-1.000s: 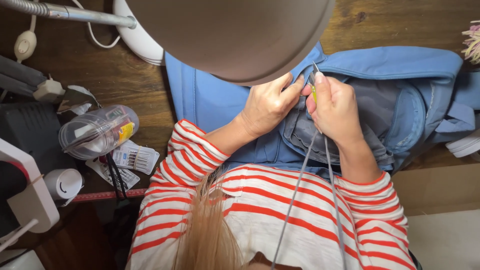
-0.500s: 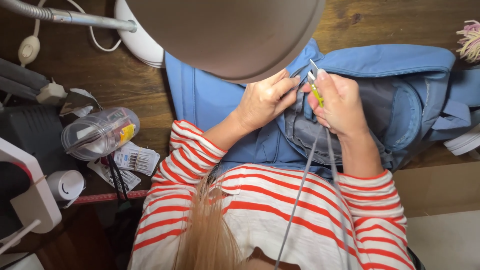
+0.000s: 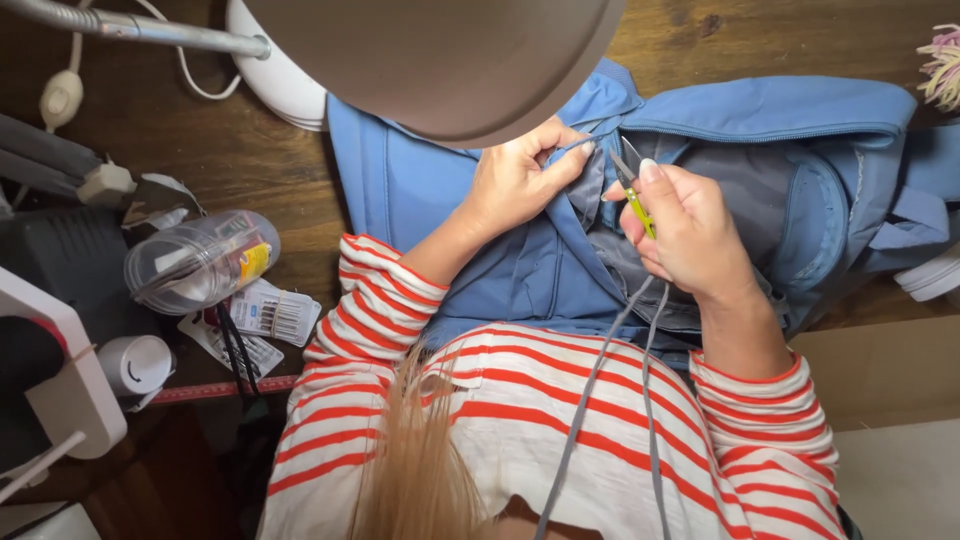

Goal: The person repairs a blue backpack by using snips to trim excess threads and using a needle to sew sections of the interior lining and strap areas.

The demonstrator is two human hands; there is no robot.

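A blue fabric garment (image 3: 760, 120) with a grey lining lies spread on the wooden table. My left hand (image 3: 515, 180) pinches a fold of the blue fabric near its middle. My right hand (image 3: 685, 235) grips small yellow-green thread snips (image 3: 632, 192), the metal tips pointing at the fabric just beside my left fingertips. Two grey cords (image 3: 610, 370) hang from under my right hand down over my red and white striped top.
A large lamp shade (image 3: 440, 60) on a metal arm hangs over the table's upper middle. At left lie a clear plastic jar (image 3: 195, 262), a needle card (image 3: 270, 315), a white spool (image 3: 135, 365) and a white machine (image 3: 50, 380). A tassel (image 3: 940, 70) sits top right.
The view has shifted slightly. My right hand has moved a little right and down with the snips, and my left fingers have closed on the fold.
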